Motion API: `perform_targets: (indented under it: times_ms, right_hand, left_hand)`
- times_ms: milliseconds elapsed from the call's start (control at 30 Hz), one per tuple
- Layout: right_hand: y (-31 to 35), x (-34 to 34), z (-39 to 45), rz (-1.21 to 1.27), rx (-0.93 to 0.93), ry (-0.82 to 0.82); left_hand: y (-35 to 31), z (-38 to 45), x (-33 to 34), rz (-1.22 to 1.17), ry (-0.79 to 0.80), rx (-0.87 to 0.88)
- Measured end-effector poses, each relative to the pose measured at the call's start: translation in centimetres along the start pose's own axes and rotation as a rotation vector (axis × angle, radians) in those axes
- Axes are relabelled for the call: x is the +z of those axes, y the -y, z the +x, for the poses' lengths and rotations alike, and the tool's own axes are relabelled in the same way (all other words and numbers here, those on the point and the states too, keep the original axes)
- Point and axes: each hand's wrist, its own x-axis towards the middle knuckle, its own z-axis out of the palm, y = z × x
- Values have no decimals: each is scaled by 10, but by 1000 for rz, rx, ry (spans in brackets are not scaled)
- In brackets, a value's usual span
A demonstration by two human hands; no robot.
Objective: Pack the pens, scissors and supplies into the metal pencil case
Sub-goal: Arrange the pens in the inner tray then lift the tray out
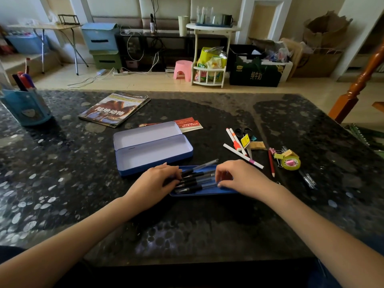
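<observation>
Now: lining up pens in tray

Both hands rest on black pens in the blue tray, left hand flat and open, right hand with fingers curled on their ends, likely squaring them. Open pencil case just behind on table. Markers, tape wait right. Book reads "陆地动物".

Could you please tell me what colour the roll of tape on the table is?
Yellow-green, seen in the head view: roll of tape.

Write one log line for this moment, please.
left hand: on pens | right hand: on pens | blue tray: holds pens | metal case: open, empty | scissors: unpacked
</observation>
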Motion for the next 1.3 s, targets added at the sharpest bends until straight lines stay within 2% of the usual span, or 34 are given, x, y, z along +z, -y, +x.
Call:
perform_targets:
  times_ms: [167,267,600,767,833,967,1033,1100,1200,1300]
  right_hand:
    - [12,16,0,-1,-49,-118]
    - [12,20,0,-78,-51,-190]
    - [9,28,2,52,-6,-204]
    - [7,22,1,-37,-16,-223]
    - [1,10,0,-67,17,-299]
    - [-37,-25,-4,-71,305,-588]
    - [-65,-38,-12,-128,514,-615]
    - [-92,-43,-22,-136,754,-540]
    - [-120,-42,-31,-99,1081,-307]
    - [-129,-37,-30,-138,1167,-135]
  left_hand:
    - [1,4,-5,-38,-48,-104]
    - [5,4,-7,-23,22,-122]
    - [7,2,-1,122,327,-11]
    - [8,-1,2,172,331,-10]
    - [8,-1,3,186,301,12]
    - [7,-4,5,208,281,20]
    - [6,-4,5,164,311,-23]
    - [5,-3,5,110,314,-68]
    - [3,-1,5,68,280,-88]
    - [0,-1,3,83,245,-73]
